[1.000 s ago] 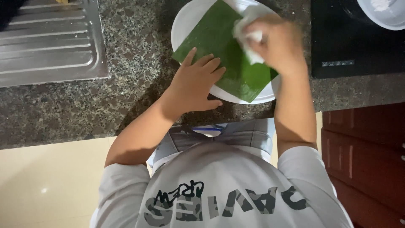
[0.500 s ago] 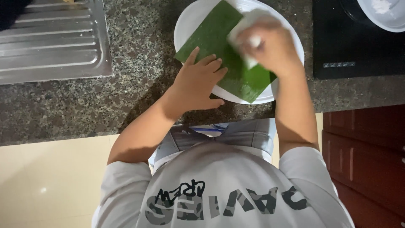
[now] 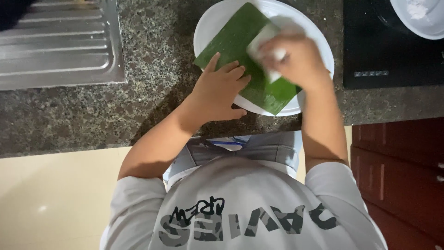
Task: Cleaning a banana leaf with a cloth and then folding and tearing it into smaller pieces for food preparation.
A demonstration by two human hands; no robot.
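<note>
Far left: steel sink drainboard [image 3: 60, 44], ridged, set into speckled granite tabletop [image 3: 152, 69]. Centre: left hand [image 3: 219, 90] flat and spread, fingers splayed, pressing near edge of green leaf piece [image 3: 236, 41]. Leaf piece lying across white plate [image 3: 208, 25], one corner overhanging plate rim toward the body. Just right: right hand [image 3: 296, 58] curled, fingers pinched around crumpled white cloth [image 3: 263, 39], cloth touching leaf surface. Far right: black cooktop [image 3: 388, 55], white bowl [image 3: 423, 21] partly in view at the top corner.
</note>
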